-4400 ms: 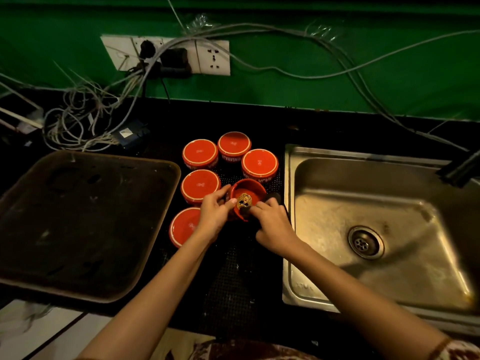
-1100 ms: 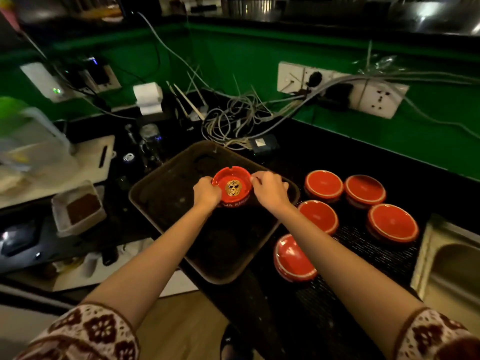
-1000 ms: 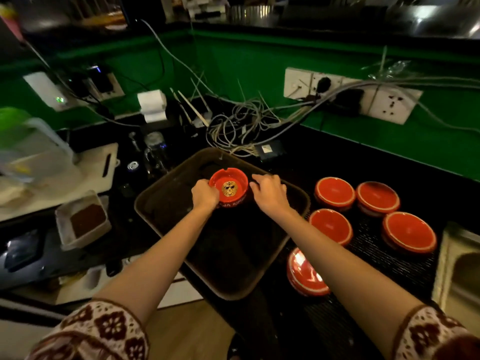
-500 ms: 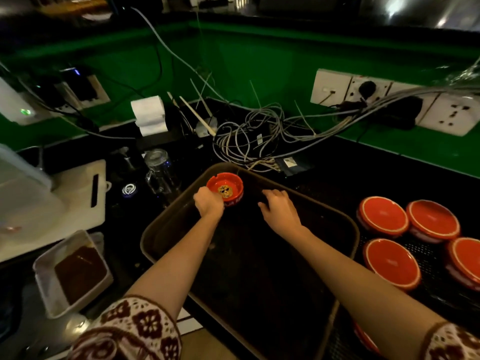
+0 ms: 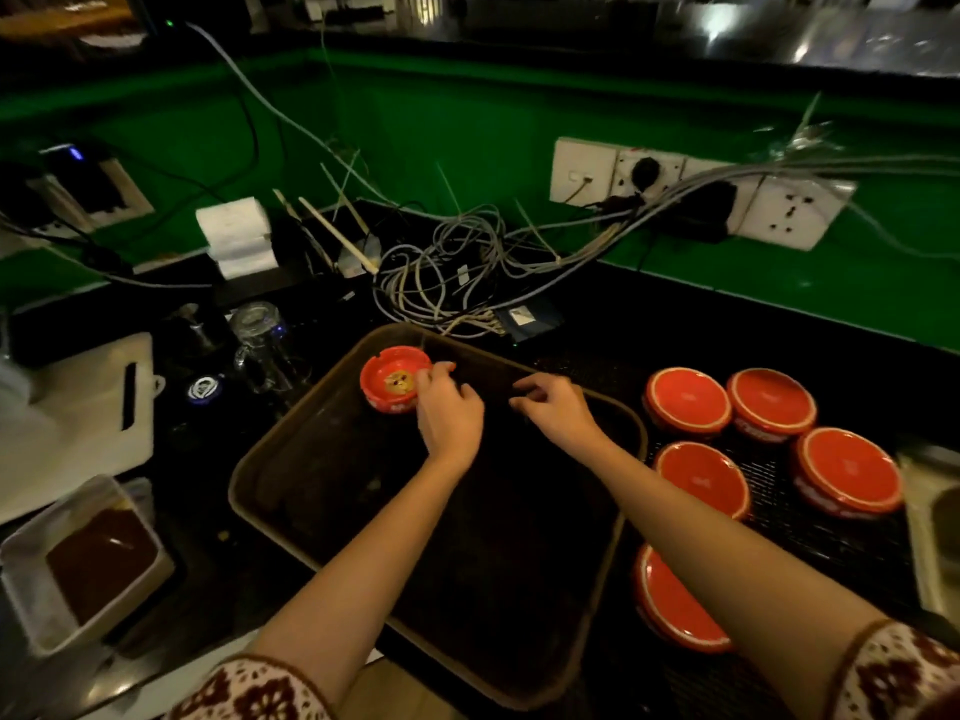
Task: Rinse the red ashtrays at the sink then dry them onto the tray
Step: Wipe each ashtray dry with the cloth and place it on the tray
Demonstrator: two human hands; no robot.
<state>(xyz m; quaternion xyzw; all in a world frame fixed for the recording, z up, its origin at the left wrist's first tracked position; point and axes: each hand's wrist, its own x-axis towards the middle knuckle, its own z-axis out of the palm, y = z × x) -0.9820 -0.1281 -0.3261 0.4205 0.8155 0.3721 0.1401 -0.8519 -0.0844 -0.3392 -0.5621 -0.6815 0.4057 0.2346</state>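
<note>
A red ashtray (image 5: 393, 377) with a gold emblem inside stands upright in the far left corner of the dark brown tray (image 5: 566, 667). My left hand (image 5: 450, 407) is just right of it, fingers loosely curled, fingertips at its right rim without gripping it. Above the tray's far right part hovers my right hand (image 5: 558, 407), relaxed and holding nothing. Several red ashtrays lie upside down on a black mesh mat (image 5: 810, 543) right of the tray, one (image 5: 687, 400) at the back, another (image 5: 670, 600) nearest me.
The sink's steel edge (image 5: 930, 517) shows at the far right. Tangled cables (image 5: 441, 283) and wall sockets (image 5: 779, 210) lie behind the tray. Left of it are a glass jar (image 5: 260, 340), a white cutting board (image 5: 78, 413) and a white container (image 5: 83, 563) of brown contents.
Both hands carried the ashtray from beside the sink to the tray and set it in the far left corner. The left hand has let go and drawn back to its right.
</note>
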